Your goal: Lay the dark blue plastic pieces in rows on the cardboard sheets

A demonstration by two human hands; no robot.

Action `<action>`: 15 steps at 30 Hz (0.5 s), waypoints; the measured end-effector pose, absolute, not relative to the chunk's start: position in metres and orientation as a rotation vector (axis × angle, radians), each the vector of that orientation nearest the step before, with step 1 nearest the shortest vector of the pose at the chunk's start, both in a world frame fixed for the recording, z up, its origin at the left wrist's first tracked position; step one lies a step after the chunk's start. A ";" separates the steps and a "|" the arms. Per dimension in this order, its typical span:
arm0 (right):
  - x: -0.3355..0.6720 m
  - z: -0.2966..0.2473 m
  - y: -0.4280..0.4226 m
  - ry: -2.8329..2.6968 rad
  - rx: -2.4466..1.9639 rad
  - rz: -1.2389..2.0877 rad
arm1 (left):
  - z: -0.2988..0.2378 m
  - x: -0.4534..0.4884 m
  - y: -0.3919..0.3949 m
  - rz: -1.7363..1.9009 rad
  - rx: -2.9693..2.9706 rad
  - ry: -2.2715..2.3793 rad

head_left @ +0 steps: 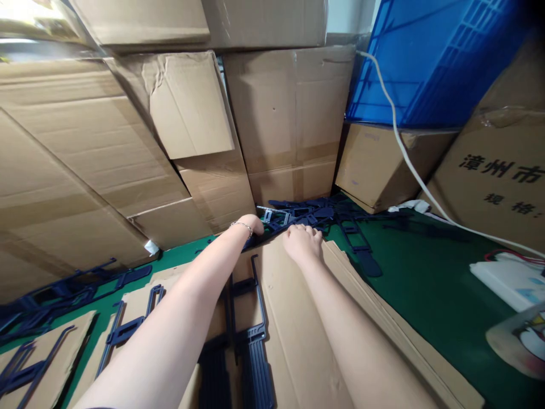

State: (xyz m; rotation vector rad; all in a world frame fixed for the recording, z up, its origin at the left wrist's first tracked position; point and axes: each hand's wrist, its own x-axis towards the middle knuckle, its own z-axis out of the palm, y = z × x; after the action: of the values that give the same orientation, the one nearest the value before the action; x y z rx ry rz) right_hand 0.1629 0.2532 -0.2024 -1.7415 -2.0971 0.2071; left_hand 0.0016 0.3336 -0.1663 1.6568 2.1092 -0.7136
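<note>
My left hand [254, 224], with a bracelet at the wrist, reaches past the cardboard's far edge into a heap of dark blue plastic frames [309, 213]. Its fingers are hidden, so what it touches there does not show. My right hand [303, 241] lies at the far end of a stacked cardboard sheet [293, 329], fingers bent over the edge and their tips out of sight. Between my forearms, dark blue slotted plastic frames [251, 335] rest on cardboard. One grey-blue frame piece [275, 216] stands out in the heap near my left hand.
Cardboard boxes [293, 113] form a wall ahead. A blue crate [409, 68] sits on a carton [374, 162] at the right, with a white cable [395, 125] hanging down. More frames [63, 295] lie left on the green floor [430, 295]. A white object [506, 278] is at right.
</note>
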 end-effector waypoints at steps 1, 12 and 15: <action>0.163 -0.202 0.253 -2.103 -1.742 0.209 | -0.168 -0.001 0.333 -0.682 1.697 2.120; 0.165 -0.201 0.252 -2.153 -1.754 0.235 | -0.144 -0.056 0.325 -0.374 1.826 2.341; 0.164 -0.203 0.253 -2.140 -1.752 0.227 | -0.150 -0.070 0.312 -0.458 1.785 2.366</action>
State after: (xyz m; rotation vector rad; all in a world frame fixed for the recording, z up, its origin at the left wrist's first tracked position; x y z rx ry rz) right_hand 0.1643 0.2527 -0.2028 -1.7517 -2.1396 0.2273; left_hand -0.0703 0.3119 -0.1505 1.7851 2.3664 -0.4584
